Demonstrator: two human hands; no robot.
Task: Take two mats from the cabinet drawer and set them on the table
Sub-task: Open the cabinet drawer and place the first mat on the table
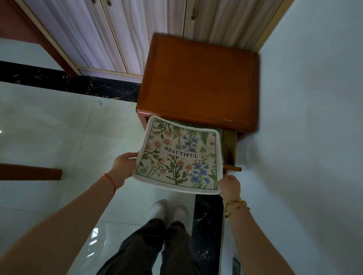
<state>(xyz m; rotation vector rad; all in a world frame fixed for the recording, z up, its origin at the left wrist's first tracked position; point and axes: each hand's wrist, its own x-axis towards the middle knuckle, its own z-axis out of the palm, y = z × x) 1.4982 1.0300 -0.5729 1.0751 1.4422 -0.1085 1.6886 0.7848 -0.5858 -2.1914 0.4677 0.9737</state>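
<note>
One white-edged floral fabric mat [180, 155] printed "BEAUTIFUL" is gripped by left hand [123, 166] and right hand [229, 186], above the open drawer [229, 147] of one brown wooden cabinet [201, 80].

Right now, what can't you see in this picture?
- Inside of the drawer, head view: the floral mat covers most of it, so a second mat cannot be confirmed.
- Fingers of the left hand and right hand: tucked under the mat's edges.
- The table: not in view.
</note>
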